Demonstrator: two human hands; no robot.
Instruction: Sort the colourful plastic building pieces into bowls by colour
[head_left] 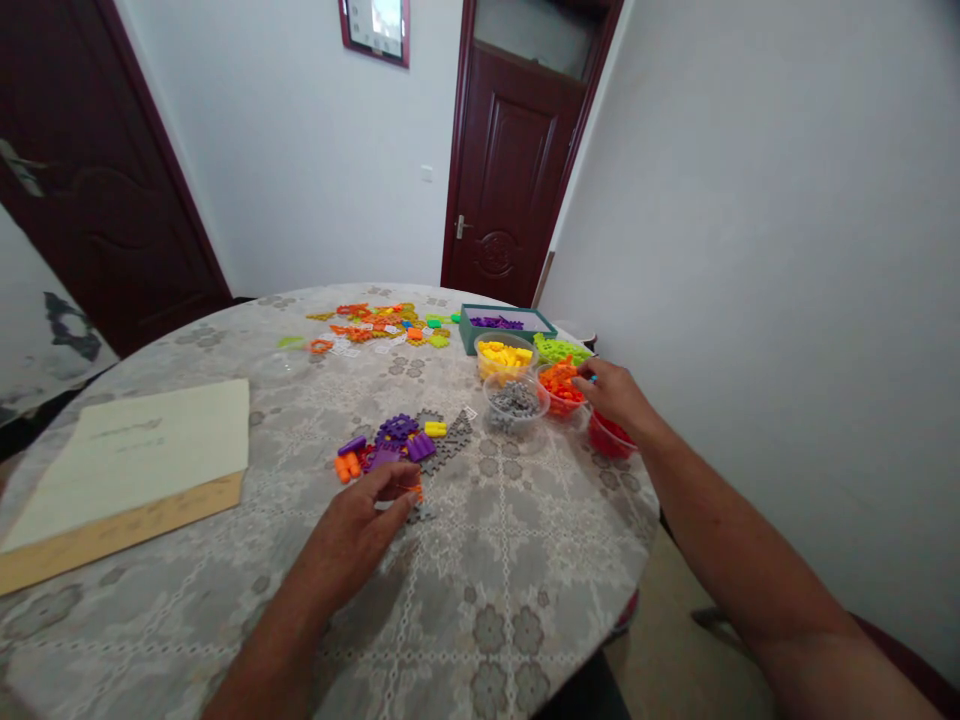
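My left hand is closed in a pinch on a small orange plastic building piece, just above the near side of a loose pile. A grey piece lies under its fingertips. In that pile are purple gear-like pieces, orange pieces, a yellow piece and grey toothed pieces. At the right, my right hand reaches to a clear bowl of orange pieces, its fingers drawn together at the rim. A speck of blue shows by those fingers; what they hold is unclear.
Bowls of yellow pieces, grey pieces and red pieces stand around the orange one. Green pieces and a green box sit behind. Mixed pieces lie at the back, a paper folder at the left.
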